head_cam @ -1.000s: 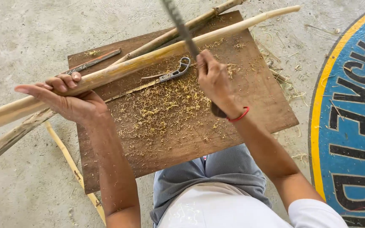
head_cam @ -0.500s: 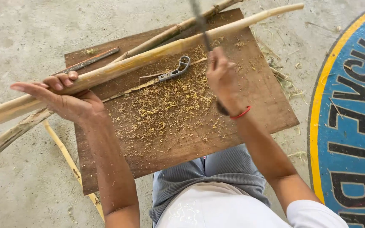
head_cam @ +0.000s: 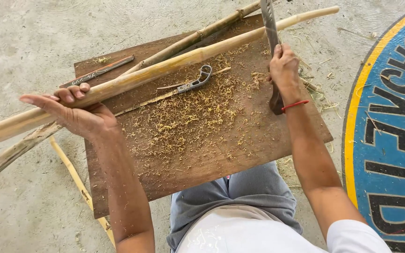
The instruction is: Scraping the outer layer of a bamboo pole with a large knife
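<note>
since the earlier frame the right hand (head_cam: 283, 65) has carried the long blade (head_cam: 269, 23) rightward, away from the curved tool (head_cam: 198, 82) on the wooden board (head_cam: 221, 154). its fingers are wrapped tight on the handle, blade raised above the board's far edge. the left hand (head_cam: 78, 112), at the board's left edge, cups the pale peeled pole (head_cam: 174, 63) from beneath with loosely curled fingers, seemingly steadying it. counted: three poles across the board, one thin strip under it, two small tools, many shavings (head_cam: 183, 117).
</note>
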